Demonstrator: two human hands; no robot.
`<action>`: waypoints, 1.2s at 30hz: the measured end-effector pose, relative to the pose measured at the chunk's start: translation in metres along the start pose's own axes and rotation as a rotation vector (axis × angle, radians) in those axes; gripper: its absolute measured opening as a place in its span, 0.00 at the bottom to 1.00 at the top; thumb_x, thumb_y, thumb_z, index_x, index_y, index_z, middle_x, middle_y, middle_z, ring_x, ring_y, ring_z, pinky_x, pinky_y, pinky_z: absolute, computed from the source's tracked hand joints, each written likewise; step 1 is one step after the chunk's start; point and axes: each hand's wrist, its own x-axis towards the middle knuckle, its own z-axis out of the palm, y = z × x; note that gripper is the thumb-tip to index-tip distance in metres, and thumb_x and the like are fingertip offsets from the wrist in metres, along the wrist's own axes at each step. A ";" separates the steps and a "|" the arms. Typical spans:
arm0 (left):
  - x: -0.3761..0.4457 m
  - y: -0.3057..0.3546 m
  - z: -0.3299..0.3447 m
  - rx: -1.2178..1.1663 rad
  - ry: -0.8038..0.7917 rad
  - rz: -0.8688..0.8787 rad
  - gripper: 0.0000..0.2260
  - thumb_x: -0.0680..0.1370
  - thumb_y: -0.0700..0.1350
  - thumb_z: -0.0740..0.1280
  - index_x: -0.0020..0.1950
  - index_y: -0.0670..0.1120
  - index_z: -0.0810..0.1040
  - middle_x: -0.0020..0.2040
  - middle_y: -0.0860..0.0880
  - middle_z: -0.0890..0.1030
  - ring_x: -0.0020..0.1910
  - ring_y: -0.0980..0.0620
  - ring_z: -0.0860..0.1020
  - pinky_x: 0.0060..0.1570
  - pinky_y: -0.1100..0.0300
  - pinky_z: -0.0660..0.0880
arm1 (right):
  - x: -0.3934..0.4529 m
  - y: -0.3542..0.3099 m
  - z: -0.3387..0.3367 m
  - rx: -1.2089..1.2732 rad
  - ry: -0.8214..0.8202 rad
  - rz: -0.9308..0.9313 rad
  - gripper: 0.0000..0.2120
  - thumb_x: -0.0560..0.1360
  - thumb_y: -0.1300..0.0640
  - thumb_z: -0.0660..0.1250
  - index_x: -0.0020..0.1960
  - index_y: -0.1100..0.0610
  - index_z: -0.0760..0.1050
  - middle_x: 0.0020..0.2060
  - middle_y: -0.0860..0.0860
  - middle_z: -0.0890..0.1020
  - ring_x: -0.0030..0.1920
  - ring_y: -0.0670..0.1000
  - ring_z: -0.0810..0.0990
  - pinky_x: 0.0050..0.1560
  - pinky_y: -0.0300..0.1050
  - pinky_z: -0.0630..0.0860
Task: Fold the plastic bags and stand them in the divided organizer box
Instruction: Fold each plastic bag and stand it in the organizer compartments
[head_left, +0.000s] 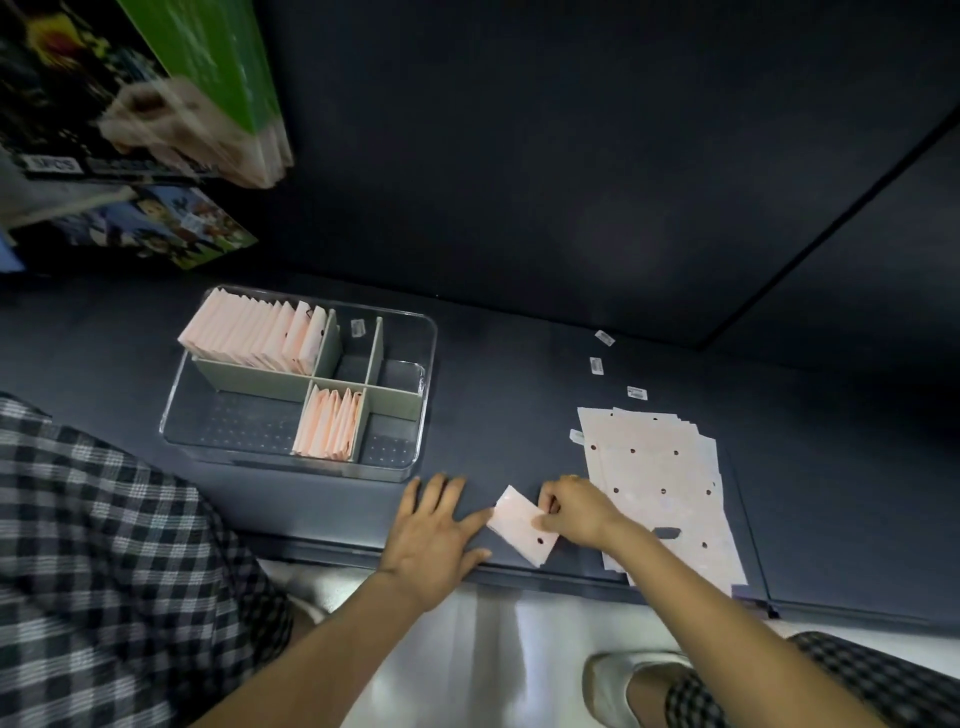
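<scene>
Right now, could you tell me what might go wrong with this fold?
The half-folded bag lies at the front edge of the dark surface; it could slip off to the floor. Only the left hand lies flat beside it while the right hand pinches one end, so the fold may spring open. The unfolded stack also overhangs that edge.

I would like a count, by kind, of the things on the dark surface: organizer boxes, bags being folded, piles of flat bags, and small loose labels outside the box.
Organizer box: 1
Bag being folded, pinched by the right hand, the left hand flat beside it: 1
Pile of flat bags: 1
Small loose labels, outside the box: 4
Total: 7
</scene>
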 end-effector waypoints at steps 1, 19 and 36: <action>-0.001 0.001 -0.004 -0.005 -0.017 -0.009 0.23 0.79 0.63 0.51 0.74 0.59 0.58 0.74 0.46 0.58 0.73 0.44 0.55 0.72 0.46 0.48 | -0.005 -0.002 0.001 0.043 0.013 0.018 0.07 0.72 0.57 0.69 0.37 0.51 0.73 0.42 0.50 0.78 0.47 0.51 0.76 0.42 0.40 0.67; -0.022 -0.092 -0.044 -0.548 0.547 -0.556 0.08 0.77 0.43 0.66 0.54 0.44 0.81 0.58 0.43 0.76 0.58 0.42 0.71 0.58 0.49 0.65 | 0.012 -0.171 -0.025 0.489 0.405 -0.076 0.14 0.69 0.58 0.69 0.31 0.50 0.66 0.30 0.46 0.75 0.39 0.50 0.76 0.40 0.41 0.70; -0.018 -0.093 -0.043 -0.660 0.606 -0.567 0.09 0.79 0.46 0.64 0.54 0.50 0.82 0.60 0.47 0.75 0.60 0.44 0.69 0.59 0.51 0.63 | 0.040 -0.208 0.015 0.452 0.342 0.022 0.12 0.74 0.61 0.60 0.39 0.63 0.80 0.40 0.61 0.83 0.45 0.61 0.82 0.49 0.50 0.78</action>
